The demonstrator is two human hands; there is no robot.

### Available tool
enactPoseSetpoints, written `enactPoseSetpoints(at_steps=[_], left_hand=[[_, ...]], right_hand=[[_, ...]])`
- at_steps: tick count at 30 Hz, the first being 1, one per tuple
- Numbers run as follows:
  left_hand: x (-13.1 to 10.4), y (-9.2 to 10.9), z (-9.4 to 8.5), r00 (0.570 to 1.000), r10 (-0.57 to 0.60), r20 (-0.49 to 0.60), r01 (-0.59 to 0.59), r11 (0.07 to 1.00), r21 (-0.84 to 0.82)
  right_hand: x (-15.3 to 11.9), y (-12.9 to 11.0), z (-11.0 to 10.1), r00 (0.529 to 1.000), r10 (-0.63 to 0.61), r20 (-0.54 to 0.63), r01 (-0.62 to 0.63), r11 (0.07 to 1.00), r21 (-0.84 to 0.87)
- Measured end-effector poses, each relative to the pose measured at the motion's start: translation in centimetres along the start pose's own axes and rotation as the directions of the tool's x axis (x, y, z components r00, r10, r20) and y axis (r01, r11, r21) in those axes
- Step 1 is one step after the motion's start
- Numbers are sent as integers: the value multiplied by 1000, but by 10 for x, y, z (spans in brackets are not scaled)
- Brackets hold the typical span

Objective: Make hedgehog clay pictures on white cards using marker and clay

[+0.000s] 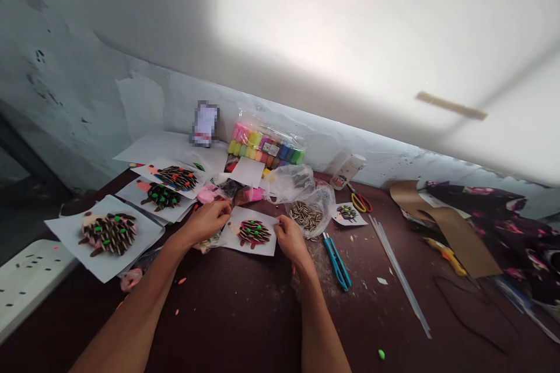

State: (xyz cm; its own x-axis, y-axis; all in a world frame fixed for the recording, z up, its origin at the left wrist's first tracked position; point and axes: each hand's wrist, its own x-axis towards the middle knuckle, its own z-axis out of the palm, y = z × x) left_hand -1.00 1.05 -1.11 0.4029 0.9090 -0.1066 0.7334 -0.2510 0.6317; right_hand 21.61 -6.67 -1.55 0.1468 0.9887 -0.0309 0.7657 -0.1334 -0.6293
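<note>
A small white card (233, 244) lies in front of me, with a hedgehog figure (254, 233) on it made of striped seeds, pink and dark clay and green dots. My right hand (291, 239) pinches the card's right edge between thumb and fingers. At the upper left edge of the same card, my left hand (209, 221) has its fingers curled together on it; the fingertips are partly hidden. Just beyond my right hand sits an open plastic bag (324, 204) of striped sunflower seeds (305, 217).
Finished hedgehog cards (109, 233) are stacked on the left beside a white power strip (32, 280). Coloured clay packs (266, 145) and a phone (205, 123) stand by the wall. Rightward lie blue-handled pliers (336, 262), scissors (361, 201), glue sticks (400, 277) and a glue gun (446, 253).
</note>
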Motion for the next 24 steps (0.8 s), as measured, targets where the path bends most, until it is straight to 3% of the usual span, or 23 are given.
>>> enactPoseSetpoints(at_steps=[4,9,15,20,24], left_hand=[[3,-6,-2,999,10,-33,-15,983,-183],[6,-15,-4,1000,22,-14,-26,886,-463],[8,-19,0,999,-9,-44,-22,763,-646],[8,-18,-2,998,-33,-44,-8,703,-711],[8,-19,-4,997,-59,-43,9,687,-727]], right_hand=[[1,0,1,1000,17,11,-18,994,108],[2,-2,5,991,88,98,-116,938,326],[1,-2,4,979,-3,202,-131,753,645],[-3,-6,0,950,1,313,-223,705,673],[-3,-7,1,950,-8,313,-220,694,685]])
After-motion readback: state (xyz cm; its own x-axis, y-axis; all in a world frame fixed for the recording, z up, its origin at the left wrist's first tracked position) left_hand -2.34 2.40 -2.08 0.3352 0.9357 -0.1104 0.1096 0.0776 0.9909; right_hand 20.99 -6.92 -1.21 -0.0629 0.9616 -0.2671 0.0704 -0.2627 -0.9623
